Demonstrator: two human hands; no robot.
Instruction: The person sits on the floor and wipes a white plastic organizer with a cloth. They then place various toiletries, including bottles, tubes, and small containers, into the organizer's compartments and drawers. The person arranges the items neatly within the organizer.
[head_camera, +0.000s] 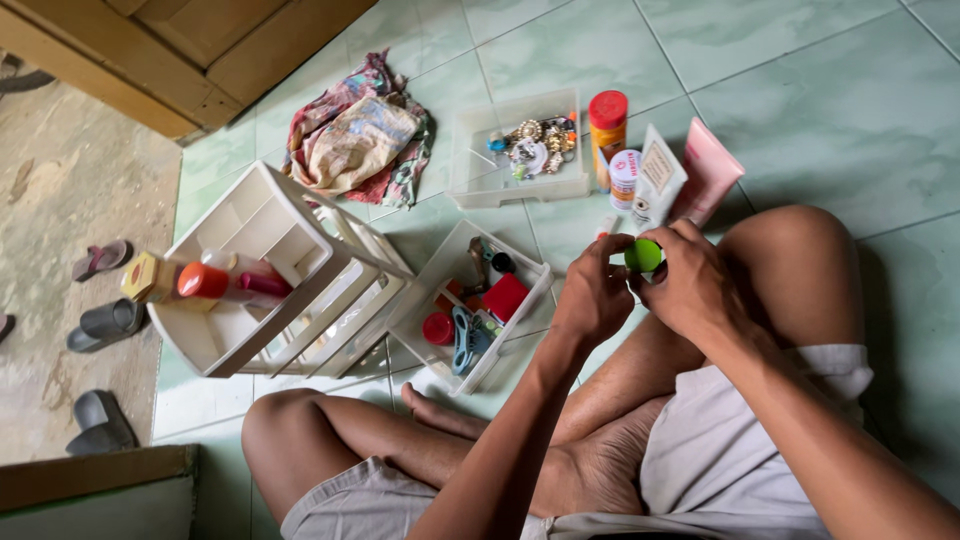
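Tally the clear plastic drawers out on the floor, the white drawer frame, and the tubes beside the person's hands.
Clear plastic drawers: 2
White drawer frame: 1
Tubes, one white, one pink: 2
Total: 5

Item: small container with bright green round cap. Cap is glossy, disc-shaped, facing the camera; the body beneath is mostly hidden, with a little white showing. Held off the floor between the fingers of both hands, above the knees, right of frame centre, just below the standing tubes.
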